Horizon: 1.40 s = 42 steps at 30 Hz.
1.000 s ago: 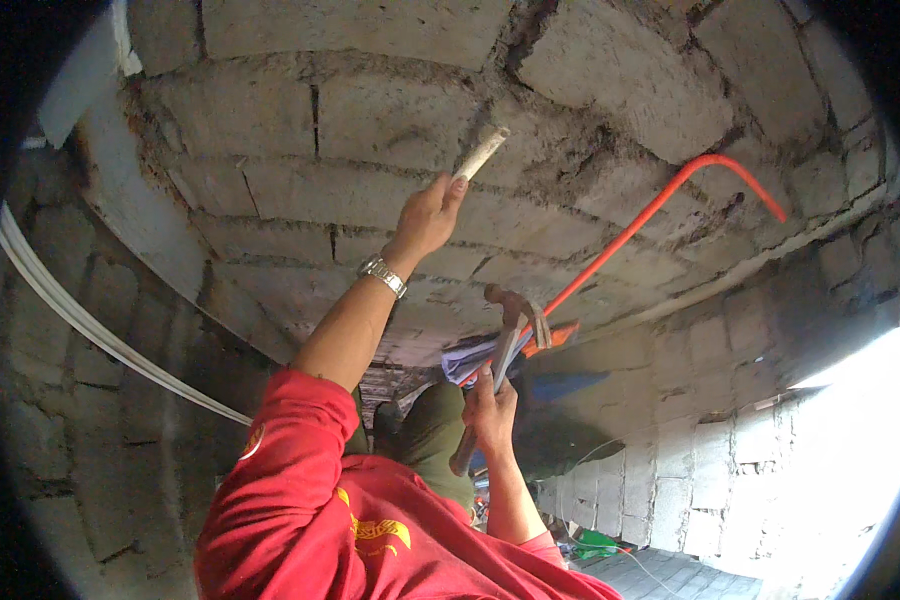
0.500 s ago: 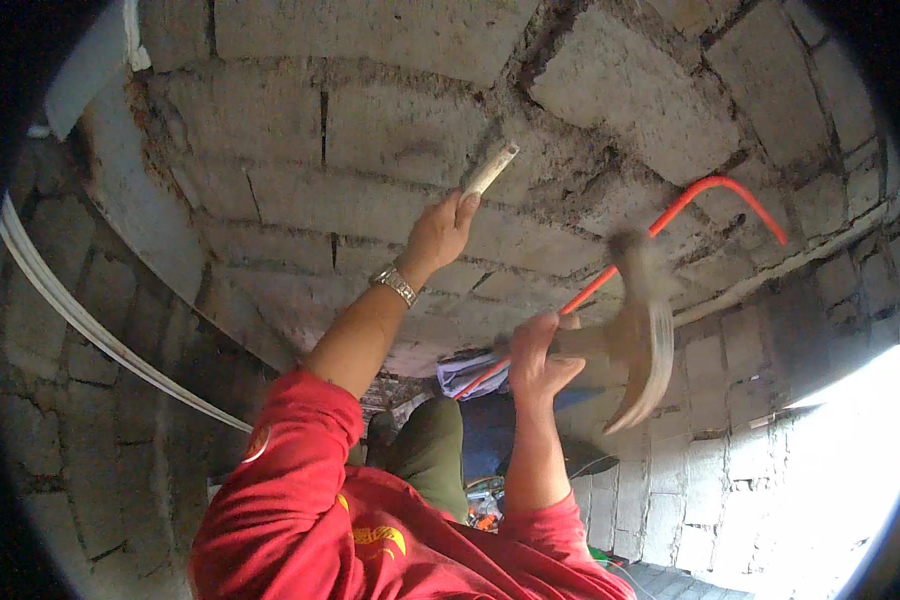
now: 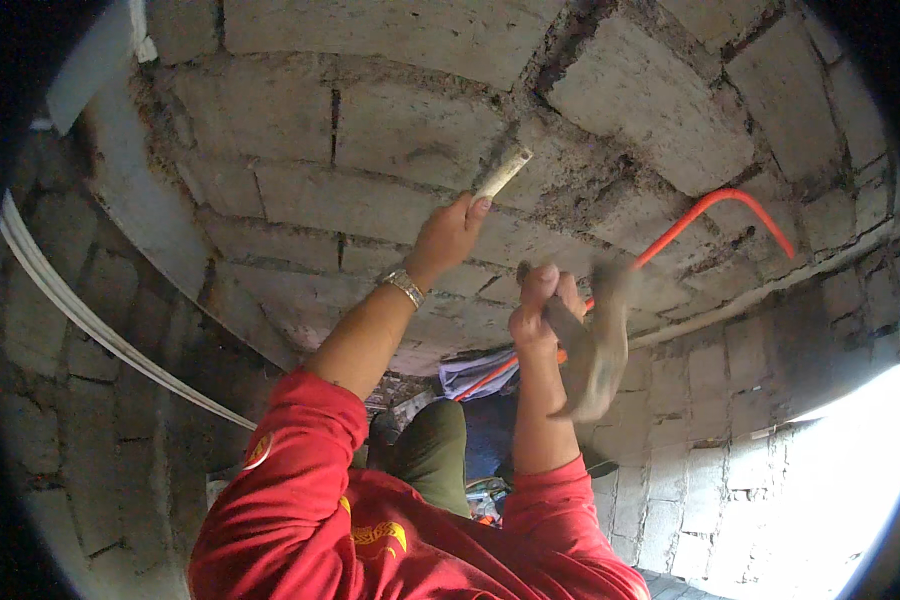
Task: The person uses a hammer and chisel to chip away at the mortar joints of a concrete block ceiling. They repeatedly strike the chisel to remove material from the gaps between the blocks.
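Grey block wall (image 3: 410,120), rough-jointed, is shown in the head view, with a bent orange pipe (image 3: 715,200) seen at right. Pale bar (image 3: 503,173): gripped by the closed fingers of the left hand (image 3: 445,240), free end directed toward the wall; contact cannot be told. Claw hammer (image 3: 605,345), blurred: handle clasped in the curled fingers of the right hand (image 3: 538,312), head seen across the pipe. Metal-banded watch (image 3: 403,287): worn on the left wrist.

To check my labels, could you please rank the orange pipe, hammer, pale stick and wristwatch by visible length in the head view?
1. Orange pipe, partly hidden
2. Hammer, motion-blurred and seemingly nearer the camera
3. Pale stick, its exposed part
4. Wristwatch
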Each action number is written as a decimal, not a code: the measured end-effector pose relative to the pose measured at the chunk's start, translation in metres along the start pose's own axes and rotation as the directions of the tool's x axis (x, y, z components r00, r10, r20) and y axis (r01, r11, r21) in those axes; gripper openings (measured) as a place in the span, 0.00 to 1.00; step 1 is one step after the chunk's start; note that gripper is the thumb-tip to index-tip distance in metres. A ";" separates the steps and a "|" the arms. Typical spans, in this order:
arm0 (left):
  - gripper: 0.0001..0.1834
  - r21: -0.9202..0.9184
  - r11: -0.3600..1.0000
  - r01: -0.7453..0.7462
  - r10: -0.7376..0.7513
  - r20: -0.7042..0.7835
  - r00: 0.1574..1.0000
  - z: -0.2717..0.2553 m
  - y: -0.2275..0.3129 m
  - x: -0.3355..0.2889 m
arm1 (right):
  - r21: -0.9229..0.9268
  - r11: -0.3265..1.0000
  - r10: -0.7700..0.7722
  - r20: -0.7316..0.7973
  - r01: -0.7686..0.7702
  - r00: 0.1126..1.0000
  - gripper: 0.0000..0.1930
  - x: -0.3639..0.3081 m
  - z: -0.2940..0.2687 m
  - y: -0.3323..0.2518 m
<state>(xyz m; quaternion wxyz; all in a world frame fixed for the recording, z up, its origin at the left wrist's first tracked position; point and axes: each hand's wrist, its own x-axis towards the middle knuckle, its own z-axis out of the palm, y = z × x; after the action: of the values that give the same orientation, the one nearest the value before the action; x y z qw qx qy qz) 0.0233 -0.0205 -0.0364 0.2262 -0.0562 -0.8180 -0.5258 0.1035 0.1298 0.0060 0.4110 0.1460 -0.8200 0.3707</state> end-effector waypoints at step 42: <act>0.28 0.030 0.983 0.183 -0.185 0.098 0.978 -0.011 0.012 0.002 | -0.069 0.857 0.509 0.272 -0.511 0.817 0.25 0.014 0.041 0.019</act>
<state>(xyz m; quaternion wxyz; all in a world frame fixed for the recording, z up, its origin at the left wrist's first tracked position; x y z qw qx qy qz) 0.0287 -0.0253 -0.0214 0.1355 -0.0044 -0.8356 -0.5323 0.0619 0.1141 -0.0084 0.1759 -0.0261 -0.8774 0.4455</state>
